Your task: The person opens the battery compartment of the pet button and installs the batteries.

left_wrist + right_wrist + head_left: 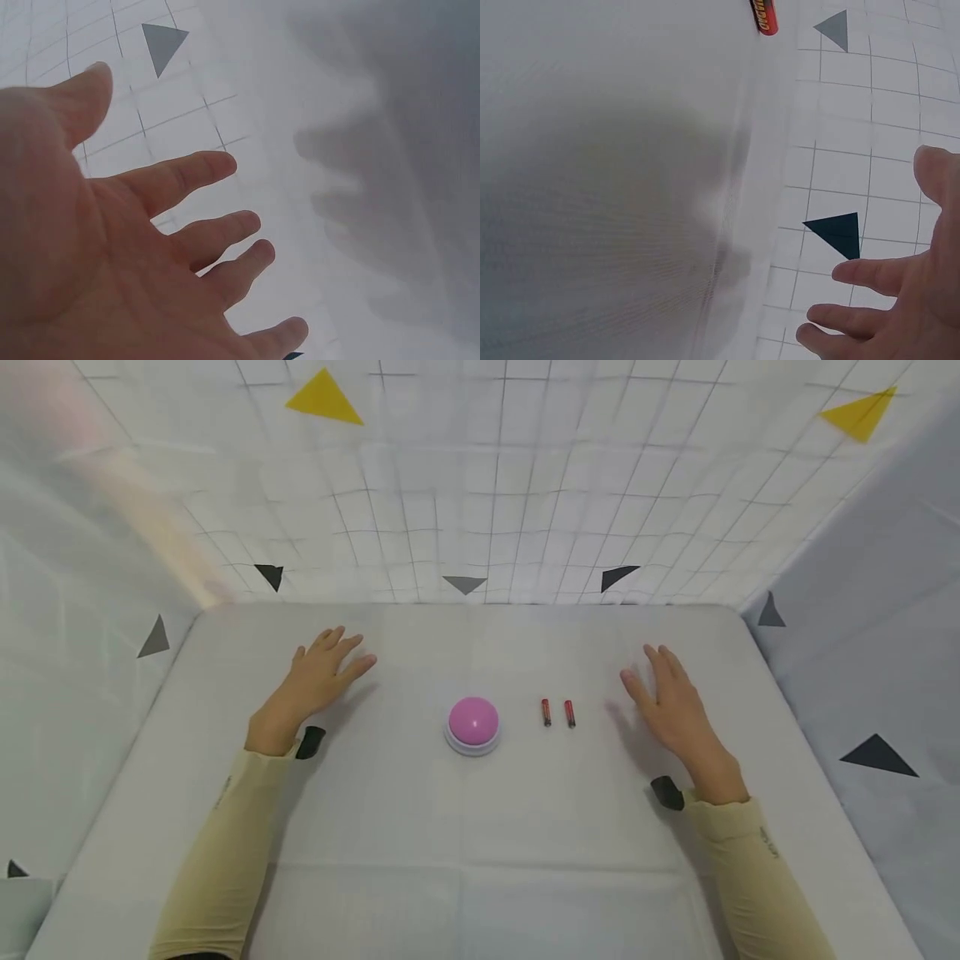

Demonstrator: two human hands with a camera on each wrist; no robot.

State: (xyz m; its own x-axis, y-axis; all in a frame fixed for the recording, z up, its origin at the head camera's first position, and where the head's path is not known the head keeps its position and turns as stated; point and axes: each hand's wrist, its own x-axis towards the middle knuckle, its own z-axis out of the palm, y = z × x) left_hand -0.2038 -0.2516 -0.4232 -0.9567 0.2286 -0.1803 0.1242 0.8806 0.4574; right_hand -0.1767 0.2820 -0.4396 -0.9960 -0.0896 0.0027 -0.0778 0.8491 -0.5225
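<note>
A round pink push-button light (474,722) on a white base sits near the middle of the white table. To its right lie two small red and black batteries, a left one (546,712) and a right one (570,714), side by side and apart. My left hand (309,681) hovers left of the pink dome, fingers spread and nothing in it; its bare palm shows in the left wrist view. Over the table right of the batteries is my right hand (675,710), fingers extended, holding nothing. One battery (764,16) shows at the top of the right wrist view.
White sheeting covers the table (375,818). Behind it rises a gridded white backdrop (525,510) with yellow, black and grey triangles. Pale side walls stand at left (67,693) and right (885,677). A black wrist device (311,742) shows at the left cuff, another (667,793) at the right.
</note>
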